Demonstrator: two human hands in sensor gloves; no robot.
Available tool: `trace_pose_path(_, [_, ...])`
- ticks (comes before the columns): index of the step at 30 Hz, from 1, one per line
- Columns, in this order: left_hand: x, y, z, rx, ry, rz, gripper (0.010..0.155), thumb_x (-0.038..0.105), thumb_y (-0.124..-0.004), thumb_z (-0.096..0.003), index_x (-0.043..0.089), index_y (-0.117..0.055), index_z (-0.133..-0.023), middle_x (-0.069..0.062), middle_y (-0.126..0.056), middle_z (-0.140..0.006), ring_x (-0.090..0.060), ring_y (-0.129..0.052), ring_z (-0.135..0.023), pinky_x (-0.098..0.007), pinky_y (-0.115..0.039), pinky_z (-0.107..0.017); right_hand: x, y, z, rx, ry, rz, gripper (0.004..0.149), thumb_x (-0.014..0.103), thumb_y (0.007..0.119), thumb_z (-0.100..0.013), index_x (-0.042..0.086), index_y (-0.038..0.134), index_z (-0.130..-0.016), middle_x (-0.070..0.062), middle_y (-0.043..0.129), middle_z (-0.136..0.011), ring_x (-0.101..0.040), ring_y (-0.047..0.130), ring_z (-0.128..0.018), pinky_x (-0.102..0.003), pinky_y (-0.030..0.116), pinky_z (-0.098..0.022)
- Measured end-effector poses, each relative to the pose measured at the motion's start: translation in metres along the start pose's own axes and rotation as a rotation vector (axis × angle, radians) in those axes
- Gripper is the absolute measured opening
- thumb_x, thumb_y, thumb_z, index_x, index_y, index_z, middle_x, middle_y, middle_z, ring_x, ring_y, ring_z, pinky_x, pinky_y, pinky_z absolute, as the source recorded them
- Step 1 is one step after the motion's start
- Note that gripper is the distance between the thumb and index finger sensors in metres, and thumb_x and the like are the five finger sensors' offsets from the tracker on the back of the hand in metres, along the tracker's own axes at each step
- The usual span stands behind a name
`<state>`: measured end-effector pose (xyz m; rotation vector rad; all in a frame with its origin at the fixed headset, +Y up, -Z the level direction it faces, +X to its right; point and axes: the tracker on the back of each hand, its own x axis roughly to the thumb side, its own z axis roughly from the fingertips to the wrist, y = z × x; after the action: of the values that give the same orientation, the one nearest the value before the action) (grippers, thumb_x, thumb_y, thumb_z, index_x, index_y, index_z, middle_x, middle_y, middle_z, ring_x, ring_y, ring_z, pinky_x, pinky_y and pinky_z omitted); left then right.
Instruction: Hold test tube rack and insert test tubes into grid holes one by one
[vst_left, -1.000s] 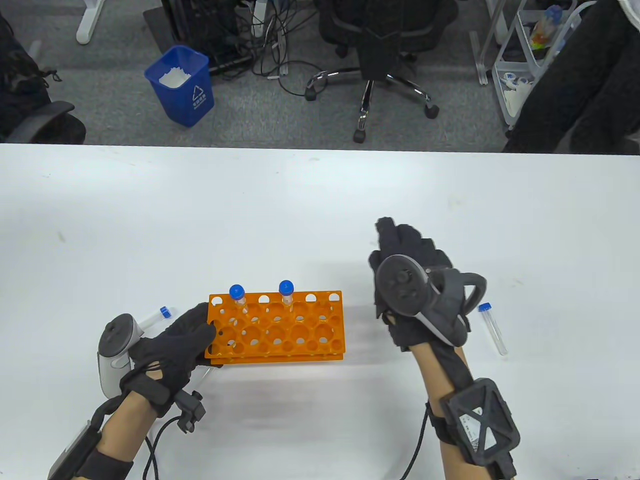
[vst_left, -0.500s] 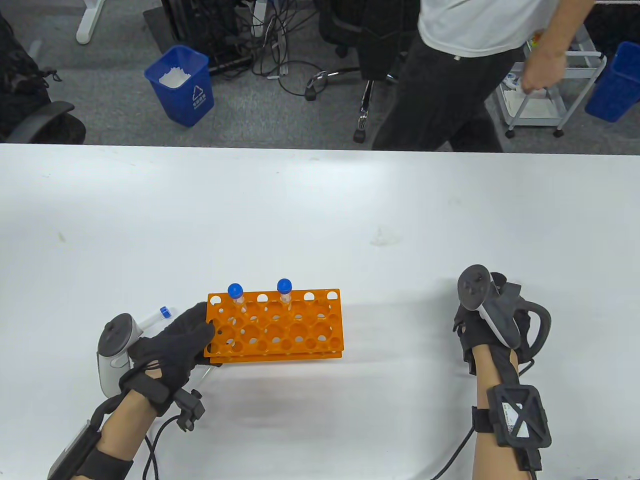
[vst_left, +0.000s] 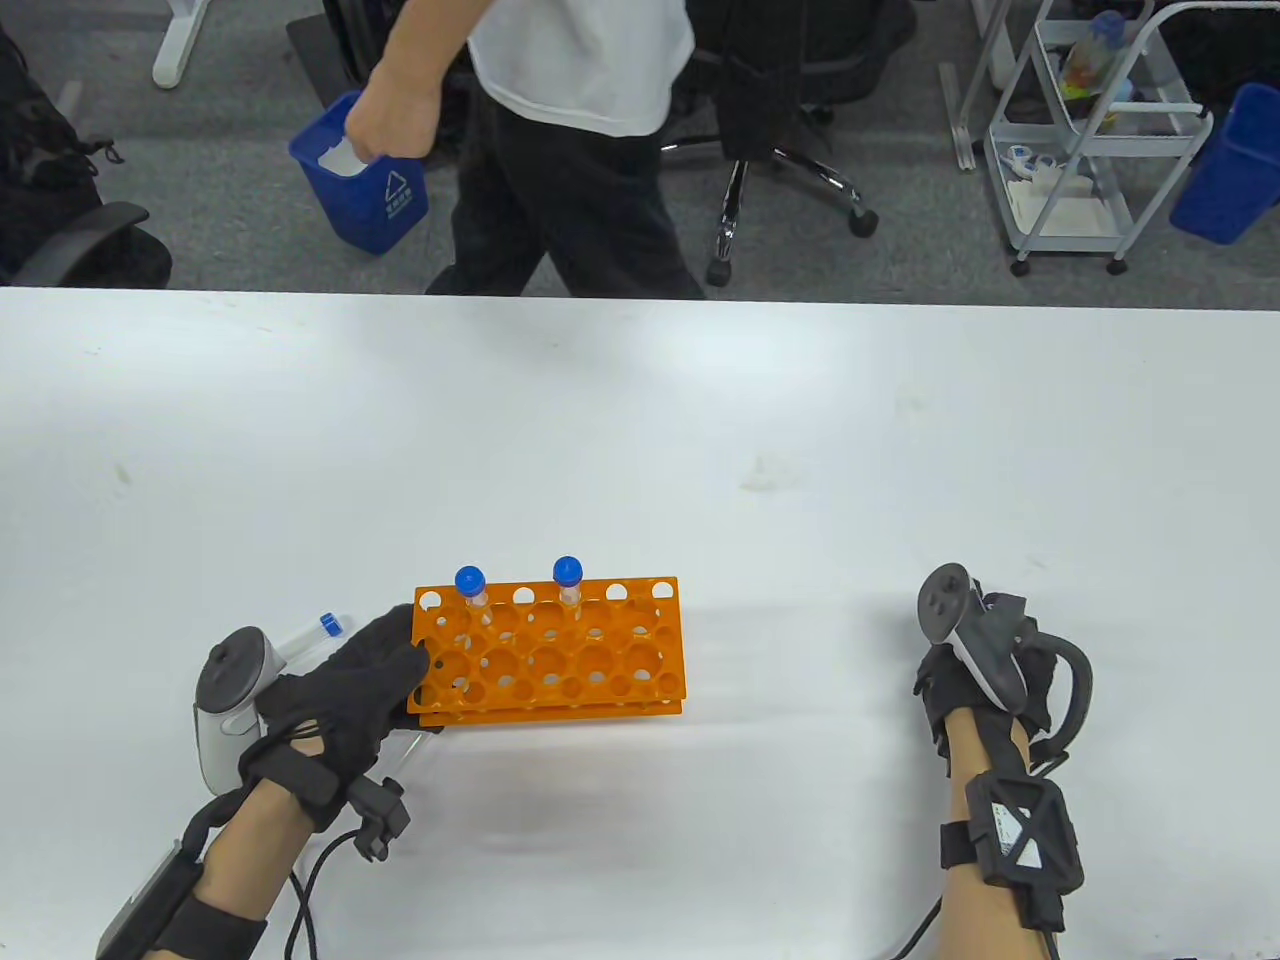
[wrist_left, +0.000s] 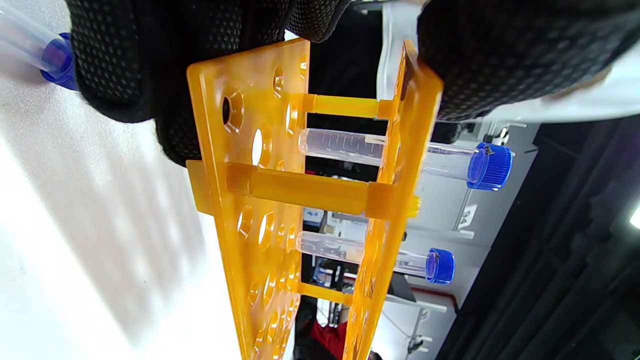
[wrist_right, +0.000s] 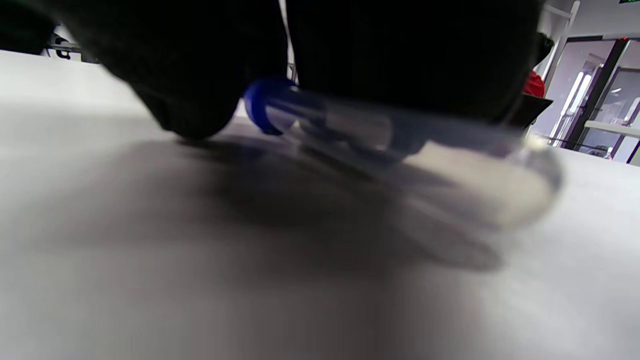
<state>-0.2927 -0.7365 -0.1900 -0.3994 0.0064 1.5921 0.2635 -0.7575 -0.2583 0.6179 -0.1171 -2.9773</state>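
— What are the hands doing?
— Near the table's (vst_left: 640, 400) front edge, the left hand (vst_left: 345, 690) grips the left end of the rack (vst_left: 550, 650), fingers (wrist_left: 500, 55) clamped over its top plate. The right hand (vst_left: 985, 670), toward the front right corner, is curled down over a tube (wrist_right: 400, 135) lying on the table; its fingers touch the tube, though I cannot tell whether they have hold of it.
— How many tubes?
— Four with blue caps: the one under the right hand, a loose tube (vst_left: 310, 632) behind the left hand, and two upright in the rack's far row, the left tube (vst_left: 472, 590) and the right tube (vst_left: 568, 582), one hole apart.
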Motion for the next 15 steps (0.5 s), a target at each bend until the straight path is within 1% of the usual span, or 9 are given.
trace_pose_path(1, [0.0001, 0.0001, -0.0001, 0.000, 0.000, 0.000, 0.090, 0.056, -0.085, -0.0395, 0.008, -0.045, -0.104, -0.028, -0.070, -0.091, -0.038, -0.104, -0.061, -0.048, -0.088, -0.048, 0.0002, 0.0007, -0.0004, -0.012, -0.002, 0.009, 0.060, 0.035, 0.087, -0.039, 0.022, 0.072, -0.095, -0.019, 0.086, -0.089, -0.041, 0.094, -0.066, -0.056, 0.085, -0.047])
trace_pose_path(7, [0.0001, 0.0004, -0.0001, 0.001, -0.001, -0.001, 0.090, 0.056, -0.085, -0.0395, 0.008, -0.045, -0.104, -0.028, -0.070, -0.091, -0.038, -0.104, -0.061, -0.048, -0.088, -0.047, -0.0008, 0.0006, -0.0018, 0.004, 0.010, 0.007, 0.057, 0.031, 0.087, -0.039, 0.021, 0.073, -0.094, -0.017, 0.088, -0.085, -0.038, 0.096, -0.062, -0.054, 0.085, -0.045])
trace_pose_path(12, [0.0001, 0.0007, -0.0002, 0.000, -0.002, -0.001, 0.090, 0.056, -0.085, -0.0395, 0.008, -0.045, -0.104, -0.028, -0.070, -0.091, -0.038, -0.104, -0.061, -0.048, -0.088, -0.048, -0.0036, 0.0007, -0.0034, 0.020, 0.021, -0.017, 0.055, 0.030, 0.086, -0.039, 0.019, 0.074, -0.092, -0.017, 0.089, -0.082, -0.036, 0.097, -0.057, -0.052, 0.086, -0.042])
trace_pose_path(15, [0.0001, 0.0008, -0.0001, 0.000, -0.003, -0.001, 0.090, 0.056, -0.085, -0.0397, 0.008, -0.045, -0.104, -0.028, -0.070, -0.091, -0.038, -0.104, -0.061, -0.048, -0.088, -0.047, -0.0042, 0.0007, -0.0046, 0.023, 0.027, -0.023, 0.055, 0.030, 0.086, -0.039, 0.019, 0.075, -0.092, -0.017, 0.089, -0.081, -0.036, 0.096, -0.056, -0.052, 0.086, -0.041])
